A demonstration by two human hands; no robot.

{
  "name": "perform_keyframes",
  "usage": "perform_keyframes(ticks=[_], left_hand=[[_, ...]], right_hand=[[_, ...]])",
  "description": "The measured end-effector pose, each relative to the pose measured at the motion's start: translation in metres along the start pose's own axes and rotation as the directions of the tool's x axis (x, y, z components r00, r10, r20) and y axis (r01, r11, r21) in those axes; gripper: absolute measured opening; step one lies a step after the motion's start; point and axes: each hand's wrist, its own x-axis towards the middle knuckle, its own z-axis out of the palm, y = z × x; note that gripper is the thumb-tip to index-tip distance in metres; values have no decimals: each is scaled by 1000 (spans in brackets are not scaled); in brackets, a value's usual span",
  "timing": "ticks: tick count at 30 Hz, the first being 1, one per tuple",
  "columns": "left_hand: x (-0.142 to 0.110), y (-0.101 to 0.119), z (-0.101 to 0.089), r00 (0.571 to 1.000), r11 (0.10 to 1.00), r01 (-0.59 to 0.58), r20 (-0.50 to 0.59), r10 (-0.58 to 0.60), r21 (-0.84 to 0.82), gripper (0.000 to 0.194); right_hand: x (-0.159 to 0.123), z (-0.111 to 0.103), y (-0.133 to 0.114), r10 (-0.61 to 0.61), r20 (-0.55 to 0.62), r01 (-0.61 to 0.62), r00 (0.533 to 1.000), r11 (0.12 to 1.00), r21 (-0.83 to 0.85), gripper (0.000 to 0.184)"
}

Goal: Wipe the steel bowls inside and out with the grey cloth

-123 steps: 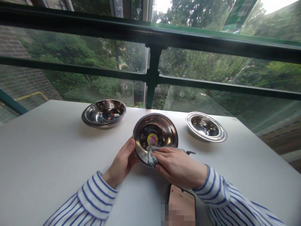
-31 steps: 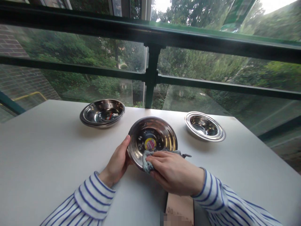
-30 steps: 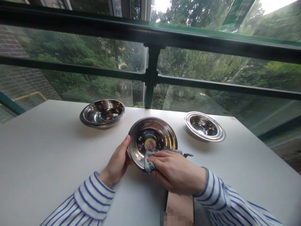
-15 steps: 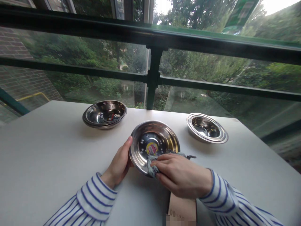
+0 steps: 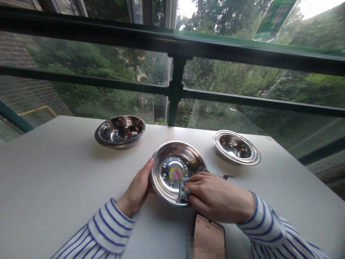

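A shiny steel bowl (image 5: 172, 151) with a round yellow and pink sticker on its bottom is tilted toward me at the middle of the table. My left hand (image 5: 138, 187) grips its left rim, thumb on the edge and fingers hidden underneath. In my right hand (image 5: 215, 196) is a grey-green cloth (image 5: 183, 190), pressed against the lower right inside of the bowl. Part of the cloth trails out to the right beyond the knuckles. My right palm and the cloth cover the bowl's lower right rim.
Nested steel bowls (image 5: 120, 131) stand at the back left of the white table (image 5: 67, 172), the top one with a red and black label. More steel bowls (image 5: 237, 147), also nested, are at the back right. A phone (image 5: 208, 233) lies near me. Green railing and glass rise behind.
The right hand with the cloth has slid right along the bowl's inside. The bowl sits slightly lower in view and is tipped a little differently. More of the phone shows now.
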Motion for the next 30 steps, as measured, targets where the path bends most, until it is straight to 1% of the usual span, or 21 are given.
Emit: perform_keyframes(ticks=[3,6,8,10,12,14,15,19,22,25,27,28,30], left_hand=[[-1,0,2,998,997,67,1,-68,31,49],[-3,3,4,994,992,106,-1,-106,69,49],[-5,6,5,998,989,66,-5,-66,132,47],[-6,10,5,999,968,-39,-9,43,249,40],[-7,13,3,991,915,-115,-24,135,388,33],[-8,16,1,982,867,-124,-63,176,483,28],[-8,17,-1,980,856,-115,-83,180,505,28],[-7,18,-5,981,849,-80,-110,160,523,33],[-3,16,-6,967,850,-106,-146,210,516,27],[0,11,-6,960,869,-147,-142,240,473,23],[1,9,-6,967,882,-138,-130,218,451,26],[1,8,-7,969,885,-133,-130,210,445,27],[1,7,-7,970,887,-127,-129,204,443,27]], right_hand=[[3,-1,-4,-89,12,87,996,991,99,21],[4,0,-5,-120,1,118,993,981,155,21],[4,1,-4,-123,-2,122,992,976,179,22],[2,1,-2,-122,2,119,993,973,200,23],[0,-1,-1,-109,16,103,994,971,215,24],[-2,-3,-1,-93,40,81,995,972,222,24],[-3,-3,-1,-87,52,73,995,972,224,24],[-5,-5,-2,-89,81,70,993,975,210,24],[-6,-4,-2,-90,76,74,993,979,189,22],[-4,-2,0,-55,5,53,998,978,201,22],[-1,-1,3,-17,-102,45,995,960,275,24],[0,0,5,12,-179,48,984,943,328,26],[2,2,9,96,-343,63,934,903,424,28]])
